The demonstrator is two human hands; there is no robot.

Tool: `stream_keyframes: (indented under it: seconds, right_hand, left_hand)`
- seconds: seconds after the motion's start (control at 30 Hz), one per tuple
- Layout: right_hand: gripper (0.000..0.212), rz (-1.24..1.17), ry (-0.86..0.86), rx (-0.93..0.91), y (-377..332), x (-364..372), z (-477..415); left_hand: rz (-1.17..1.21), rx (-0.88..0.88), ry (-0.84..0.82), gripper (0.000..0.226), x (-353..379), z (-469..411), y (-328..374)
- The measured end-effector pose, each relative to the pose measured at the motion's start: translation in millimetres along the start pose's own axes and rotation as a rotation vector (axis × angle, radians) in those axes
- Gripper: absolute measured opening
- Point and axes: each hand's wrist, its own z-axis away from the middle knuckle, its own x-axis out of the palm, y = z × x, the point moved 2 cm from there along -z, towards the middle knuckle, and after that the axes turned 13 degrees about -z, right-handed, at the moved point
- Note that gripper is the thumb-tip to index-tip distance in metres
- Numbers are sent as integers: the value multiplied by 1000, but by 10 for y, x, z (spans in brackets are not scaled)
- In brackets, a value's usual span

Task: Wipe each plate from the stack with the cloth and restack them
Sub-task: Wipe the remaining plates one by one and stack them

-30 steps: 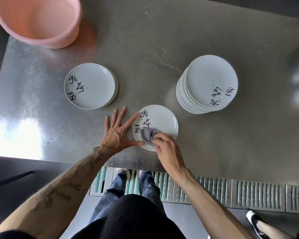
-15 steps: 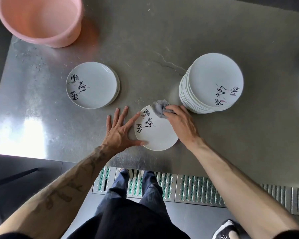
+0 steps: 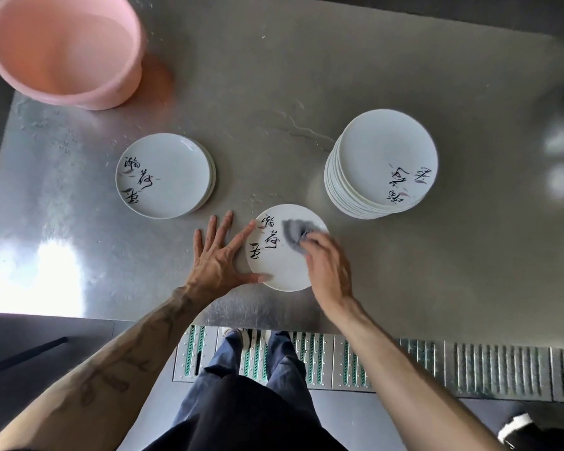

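Left hand [image 3: 215, 258] is laid flat on the grey steel table [image 3: 453, 262], fingers spread and straight. Its forefinger and thumb are set against the left rim of a single white round ceramic plate [image 3: 282, 271] marked with black brush lettering; nothing is grasped by it. Right hand [image 3: 328, 265] is curled round a crumpled grey cloth [image 3: 293, 234], which is pressed onto the upper right part of the plate's face. This hand is blurred, so finger detail cannot be made out.

The plate is laid flat near the table's front edge, between the two hands. A tall stack of white plates [image 3: 385, 157] is seen behind and to its right, close but apart. A low stack of white plates [image 3: 166, 175] is placed behind the left hand, untouched. A pink round plastic bucket [image 3: 62, 50] is stood at the far left corner, well apart from the plates. Ribbed metal floor grating [image 3: 502, 369] is seen below the table's front edge.
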Motion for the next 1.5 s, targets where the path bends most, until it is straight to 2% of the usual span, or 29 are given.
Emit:
stream_keyframes:
  seconds: [0.1, 0.23, 0.3, 0.37, 0.47, 0.63, 0.73, 0.83, 0.93, 1.17, 1.27, 1.33, 1.4, 1.5]
  right_hand:
    - [26, 32, 24, 18, 2, -42, -368]
    - [23, -36, -162, -185, -272, 180, -432]
    - [26, 25, -141, -210, -234, 160, -433]
    - [32, 117, -47, -152, -87, 34, -472]
    - [30, 185, 39, -84, 125, -119, -336]
    - [33, -130, 193, 166, 163, -28, 268]
    - [34, -256, 231, 217, 155, -9, 319]
    - [34, -324, 246, 219, 162, -73, 273]
    - [33, -374, 239, 227, 200, -93, 277]
    - [24, -635, 369, 335, 189, -226, 295]
    - [22, -807, 497, 361, 68, -341, 228]
    - [20, -927, 555, 315, -60, -429, 175]
    - [18, -1019, 592, 269, -177, -515, 112]
    - [20, -1033, 596, 235, -283, -614, -19]
  left_hand:
    - [15, 1, -9, 123, -17, 13, 16]
    - [-3, -2, -28, 122, -48, 8, 38]
    - [-3, -3, -32, 122, -63, 6, 45]
    - [-1, -6, -31, 122, -72, 13, 45]
    - [-12, -3, -30, 122, -99, 26, 70]
    - [-75, 0, -57, 121, -167, 57, 107]
    - [-218, 171, 54, 113, -216, 101, 173]
    - [-349, 423, 52, 105, -176, 122, 301]
    - [-358, 453, 90, 84, -141, 108, 454]
    - [-373, 598, 422, 50, -304, 163, 521]
    - [-340, 595, 471, 38, -459, 178, 555]
    - [-290, 562, 452, 35, -595, 182, 585]
    - [-177, 461, 394, 30, -770, 199, 640]
    - [46, 209, 310, 32, -1032, 211, 722]
